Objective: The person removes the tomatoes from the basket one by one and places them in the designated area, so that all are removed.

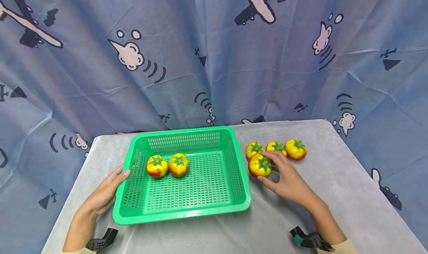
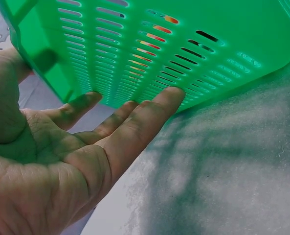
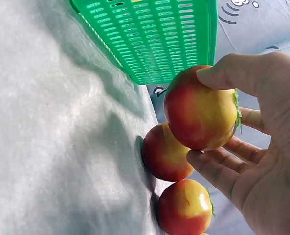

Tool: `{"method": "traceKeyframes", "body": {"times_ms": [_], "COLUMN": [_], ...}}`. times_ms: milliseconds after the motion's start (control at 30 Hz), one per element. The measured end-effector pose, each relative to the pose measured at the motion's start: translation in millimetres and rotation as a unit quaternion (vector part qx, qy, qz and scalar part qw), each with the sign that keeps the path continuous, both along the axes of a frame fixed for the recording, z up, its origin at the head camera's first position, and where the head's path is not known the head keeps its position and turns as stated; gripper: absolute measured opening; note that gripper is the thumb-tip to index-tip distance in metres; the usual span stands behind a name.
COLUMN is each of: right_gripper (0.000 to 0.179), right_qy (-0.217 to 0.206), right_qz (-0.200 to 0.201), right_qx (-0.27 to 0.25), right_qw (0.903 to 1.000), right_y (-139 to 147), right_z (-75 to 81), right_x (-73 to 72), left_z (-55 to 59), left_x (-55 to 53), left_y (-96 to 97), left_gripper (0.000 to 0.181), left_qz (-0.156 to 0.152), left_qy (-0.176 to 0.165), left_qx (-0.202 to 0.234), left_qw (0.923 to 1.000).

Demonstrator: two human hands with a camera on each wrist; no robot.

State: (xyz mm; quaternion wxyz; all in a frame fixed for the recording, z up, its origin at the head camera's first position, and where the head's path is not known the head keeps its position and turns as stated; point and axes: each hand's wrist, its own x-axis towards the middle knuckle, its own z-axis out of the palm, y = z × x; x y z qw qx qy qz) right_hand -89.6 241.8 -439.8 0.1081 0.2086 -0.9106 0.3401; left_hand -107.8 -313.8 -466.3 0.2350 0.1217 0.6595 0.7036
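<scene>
A green plastic basket [image 1: 187, 213] with slotted walls sits on the table, two yellow-red tomatoes [image 1: 156, 166] [image 1: 178, 165] side by side in its left half. My left hand [image 1: 104, 191] holds its left side, thumb over the rim and fingers [image 2: 135, 128] against the outer wall. Just right of the basket, my right hand [image 1: 290, 177] grips a tomato [image 3: 199, 110] between thumb and fingers, raised off the table with its green leafy top toward the palm. Behind that hand, three more tomatoes [image 1: 255, 150] [image 1: 276, 147] [image 1: 295, 150] lie in a row.
A grey-white cloth covers the table [image 1: 347, 194]. Behind it hangs a blue curtain [image 1: 234, 79] printed with airplanes. Each wrist wears a dark strap-on device [image 1: 103, 240] [image 1: 309, 239].
</scene>
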Motion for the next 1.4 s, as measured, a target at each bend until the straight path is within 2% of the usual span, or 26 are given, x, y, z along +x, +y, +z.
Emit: {"method": "traceKeyframes", "body": {"times_ms": [100,300,400,1100,1400], "right_gripper": [0.069,0.068,0.068,0.073,0.072], "right_qy": [-0.017,-0.077,-0.089,-0.107,-0.111], "right_qz": [0.0,0.0,-0.001,-0.002,-0.005], "right_qx": [0.004,-0.002,-0.001,0.052,0.066], "right_qw": [0.9999,0.997,0.996,0.9929,0.9916], "right_y": [2.1,7.5,8.3,10.1,10.2], "right_z": [-1.9,-5.5,-5.5,-16.7,-12.0], "right_x": [1.0,2.6,2.3,0.4,-0.2], "left_z": [-0.7,-2.3,-2.7,1.6,1.0], "left_x": [-0.5,-0.9,-1.0,-0.1,0.5], "left_y": [1.3,3.2,2.3,-0.3,-0.1], "left_gripper": [0.071,0.072,0.071,0.072,0.073], "left_qz": [0.0,-0.002,-0.001,-0.006,0.005], "left_qy": [-0.003,-0.006,-0.003,-0.009,-0.009], "left_qx": [-0.002,-0.007,-0.007,-0.003,-0.002], "left_qw": [1.0,1.0,1.0,0.9999,0.9999]}}
